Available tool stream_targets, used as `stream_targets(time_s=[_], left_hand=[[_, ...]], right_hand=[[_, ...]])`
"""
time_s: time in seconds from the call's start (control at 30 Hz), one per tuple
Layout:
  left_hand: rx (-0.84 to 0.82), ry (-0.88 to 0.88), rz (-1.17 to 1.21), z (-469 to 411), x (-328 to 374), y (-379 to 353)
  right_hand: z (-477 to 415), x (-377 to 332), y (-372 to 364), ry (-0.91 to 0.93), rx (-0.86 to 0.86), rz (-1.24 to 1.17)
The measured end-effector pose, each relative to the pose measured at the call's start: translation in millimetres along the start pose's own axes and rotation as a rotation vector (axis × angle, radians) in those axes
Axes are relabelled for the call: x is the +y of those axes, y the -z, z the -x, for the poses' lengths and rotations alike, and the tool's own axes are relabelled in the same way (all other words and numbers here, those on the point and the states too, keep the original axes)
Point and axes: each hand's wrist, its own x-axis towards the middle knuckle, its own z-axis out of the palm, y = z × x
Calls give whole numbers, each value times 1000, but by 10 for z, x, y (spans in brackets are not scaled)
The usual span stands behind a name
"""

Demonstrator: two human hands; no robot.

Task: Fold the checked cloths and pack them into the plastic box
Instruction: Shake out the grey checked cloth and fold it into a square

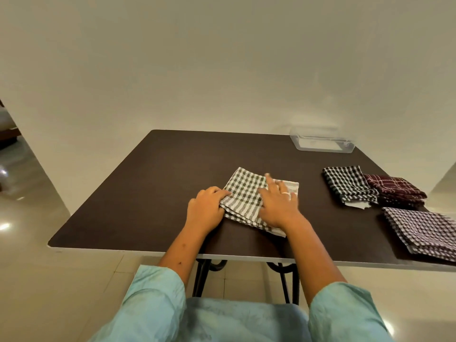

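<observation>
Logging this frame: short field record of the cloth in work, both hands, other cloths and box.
cloth in work: green checked cloth, partly folded, on the table
left hand: grips its left edge
right hand: straight fingers press on top
other cloths: black checked cloth, maroon cloth, purple checked cloth, folded, at right
plastic box: far right corner, no checked cloth visible inside

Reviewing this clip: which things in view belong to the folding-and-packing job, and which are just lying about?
Job: green checked cloth, gripped by the left hand and pressed by the right hand; black checked cloth; maroon checked cloth; purple checked cloth; plastic box.
Lying about: white scrap beside the black checked cloth; the table merely bears everything.
</observation>
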Motion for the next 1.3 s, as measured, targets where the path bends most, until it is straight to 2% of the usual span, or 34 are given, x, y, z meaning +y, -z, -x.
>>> stream_targets(time_s=[0.07, 0.13, 0.2, 0.23, 0.33, 0.4, 0.47, 0.53, 0.57, 0.63, 0.7, 0.73, 0.83, 0.97, 1.03, 1.1, 1.17, 1.23, 1.3], left_hand=[[23, -1, 12, 37, 12, -7], [44, 3, 5, 25, -19, 9], [-8, 70, 89, -40, -91, 78], [-87, 135, 180, -83, -128, 137], [-466, 286, 527, -198, -125, 407], [-557, 338, 673, -229, -60, 534], [-482, 417, 746, -228, -46, 525], [-377, 463, 763, -187, -77, 439], [-359, 463, 775, -168, -101, 394], [-356, 457, 837, -134, -139, 345], [-357, 450, 903, -94, -133, 342], [-359, 450, 937, -75, -120, 350], [-332, 421, 1043, -37, -47, 357], [-217, 265, 1064, -76, 165, 417], [-239, 185, 1095, -92, 332, 443], [-277, 122, 1134, -98, 484, 413], [-217, 83, 1181, -93, 574, 327], [-145, 74, 1169, -64, 617, 234], [-130, 23, 1005, 1, 624, 135]], right_hand=[[-33, -66, -171, 93, -53, -47], [-61, -87, -341, 80, -94, -48], [-84, -110, -424, 61, -90, -20], [-90, -133, -422, 58, -99, -16], [-98, -165, -382, 75, -152, -14], [-101, -146, -360, 120, -169, -1], [-116, -125, -331, 207, -206, -50], [-122, -128, -277, 281, -258, -202], [-120, -138, -256, 291, -248, -307], [-114, -158, -256, 262, -100, -447], [-115, -163, -323, 199, 66, -314], [-103, -164, -374, 173, 80, -205], [-101, -185, -448, 129, -24, -59], [-125, -254, -405, 141, -94, -108], [-130, -245, -370, 124, -31, -322], [-133, -194, -343, 37, 124, -735], [-135, -100, -274, -80, 215, -1162], [-167, 16, -193, -177, 228, -1507], [-166, 115, -116, -199, 173, -1614]])
